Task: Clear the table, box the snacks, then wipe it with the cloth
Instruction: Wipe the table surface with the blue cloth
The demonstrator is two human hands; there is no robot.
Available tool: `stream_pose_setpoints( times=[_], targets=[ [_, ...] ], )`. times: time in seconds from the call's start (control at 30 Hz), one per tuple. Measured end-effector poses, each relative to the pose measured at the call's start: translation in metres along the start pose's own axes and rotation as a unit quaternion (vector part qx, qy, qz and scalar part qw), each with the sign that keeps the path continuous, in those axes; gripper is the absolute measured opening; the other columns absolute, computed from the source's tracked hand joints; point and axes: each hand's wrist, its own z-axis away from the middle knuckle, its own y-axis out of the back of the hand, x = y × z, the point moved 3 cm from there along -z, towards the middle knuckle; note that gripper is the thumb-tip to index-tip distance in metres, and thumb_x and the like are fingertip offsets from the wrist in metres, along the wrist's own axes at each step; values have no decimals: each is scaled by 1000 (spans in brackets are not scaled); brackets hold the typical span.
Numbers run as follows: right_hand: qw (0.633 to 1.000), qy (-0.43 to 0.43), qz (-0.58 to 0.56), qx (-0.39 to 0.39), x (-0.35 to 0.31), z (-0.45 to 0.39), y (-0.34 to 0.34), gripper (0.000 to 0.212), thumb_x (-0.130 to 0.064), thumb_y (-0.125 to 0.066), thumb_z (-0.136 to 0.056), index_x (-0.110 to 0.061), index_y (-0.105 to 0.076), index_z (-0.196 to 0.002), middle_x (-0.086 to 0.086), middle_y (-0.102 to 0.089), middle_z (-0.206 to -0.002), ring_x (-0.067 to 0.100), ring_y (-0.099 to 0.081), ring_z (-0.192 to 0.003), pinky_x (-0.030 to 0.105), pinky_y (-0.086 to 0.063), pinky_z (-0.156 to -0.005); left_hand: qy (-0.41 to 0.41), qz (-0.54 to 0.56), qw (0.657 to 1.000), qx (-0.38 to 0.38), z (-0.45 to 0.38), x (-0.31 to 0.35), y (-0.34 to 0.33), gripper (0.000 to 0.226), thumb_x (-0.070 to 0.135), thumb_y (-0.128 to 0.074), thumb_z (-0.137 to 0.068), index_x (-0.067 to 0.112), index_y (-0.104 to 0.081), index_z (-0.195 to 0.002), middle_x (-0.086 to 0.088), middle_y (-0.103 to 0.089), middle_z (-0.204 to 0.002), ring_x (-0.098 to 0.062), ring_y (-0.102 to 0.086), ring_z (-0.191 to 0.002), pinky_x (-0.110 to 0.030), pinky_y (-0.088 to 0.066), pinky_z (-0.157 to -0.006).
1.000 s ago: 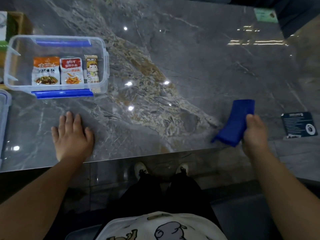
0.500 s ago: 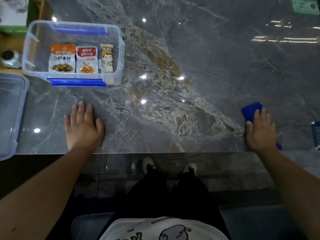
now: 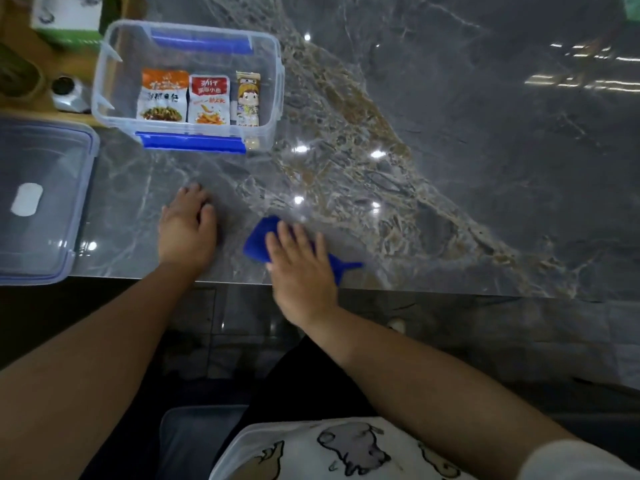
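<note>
My right hand (image 3: 301, 261) lies flat on the blue cloth (image 3: 258, 239), pressing it against the grey marble table (image 3: 485, 168) near the front edge. The cloth sticks out to the left and right of the hand. Just left of it, my left hand (image 3: 187, 230) rests palm down on the table, holding nothing. A clear plastic box (image 3: 273, 77) with blue clips stands at the back left. Three snack packets lie inside it: an orange one (image 3: 161, 95), a red one (image 3: 209, 100) and a narrow cartoon one (image 3: 248, 98).
The box's clear lid (image 3: 45, 199) lies at the left edge of the table. Behind the box a wooden tray (image 3: 20, 57) holds a green-and-white carton (image 3: 65, 15) and a small metal item (image 3: 67, 95). The table's front edge runs just below both hands.
My right hand has slid the cloth left along the front edge, from the far right to beside my left hand. The view has also shifted left.
</note>
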Motion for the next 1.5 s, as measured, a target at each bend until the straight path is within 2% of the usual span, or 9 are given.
stream_pose_setpoints(
  times=[0.13,0.23,0.43,0.5,0.67,0.83,1.03,1.3,1.5],
  targets=[
    [992,68,-107,-7,-41,-7,-1,43,-30,-29,-101,-15,-40,-140,3,-36,-152,22,-24,-142,50,-10,-117,95,188,976,53,6,4,35,37,37,-43,-92,26,-60,-123,3,-65,-119,-12,-58,-110,-30,-44,-98],
    [940,60,-332,-58,-48,-9,17,35,-25,-33,-101,-8,-53,-125,9,-62,-118,24,-55,-109,40,-32,-102,109,272,953,75,13,17,57,28,34,-51,-90,28,-64,-113,11,-69,-103,-3,-63,-101,-26,-47,-94],
    [609,-204,-753,-141,9,14,67,18,-25,-47,-97,-16,-61,-89,7,-67,-90,14,-63,-78,32,-48,-81,39,336,940,-52,21,78,67,28,35,-46,-90,21,-64,-106,1,-72,-95,-14,-69,-90,-29,-51,-84],
    [553,-246,-779,-165,42,22,87,18,-27,-49,-96,-16,-63,-95,3,-71,-86,13,-67,-75,32,-49,-80,-1,337,929,-154,22,111,58,29,34,-47,-95,18,-61,-115,0,-71,-103,-14,-68,-92,-27,-50,-83],
    [589,-254,-744,-186,114,46,144,23,-31,-50,-95,-14,-63,-102,4,-73,-89,17,-68,-79,33,-51,-78,-91,142,893,-418,25,204,28,46,37,-64,-87,29,-52,-131,8,-64,-117,-5,-61,-105,-22,-47,-86],
    [624,-175,-734,-200,180,80,185,26,-18,-62,-87,-14,-61,-113,11,-67,-107,24,-64,-91,39,-52,-82,-168,64,861,-477,26,279,-5,28,33,-71,-84,30,-65,-111,8,-72,-99,-7,-67,-92,-28,-50,-87],
    [879,-143,-433,-140,272,122,227,10,-11,-65,-86,-13,-63,-95,2,-65,-87,11,-58,-79,27,-45,-73,-193,87,827,-521,45,360,-59,20,41,-65,-67,29,-61,-83,-4,-63,-79,-13,-56,-75,-35,-42,-74],
    [915,-116,-351,-159,422,159,259,34,-21,-67,-86,-23,-63,-120,-6,-69,-109,6,-63,-94,11,-46,-75,-234,-7,804,-546,87,475,-170,33,30,-71,-85,29,-55,-114,7,-66,-96,-2,-62,-81,-16,-47,-72],
    [923,-113,-266,-254,538,169,266,37,-25,-68,-85,-25,-57,-121,-7,-61,-115,12,-58,-101,23,-46,-81,-265,-90,799,-532,99,539,-251,10,33,-66,-87,31,-58,-92,10,-57,-82,-9,-55,-74,-23,-39,-64]
  ],
)
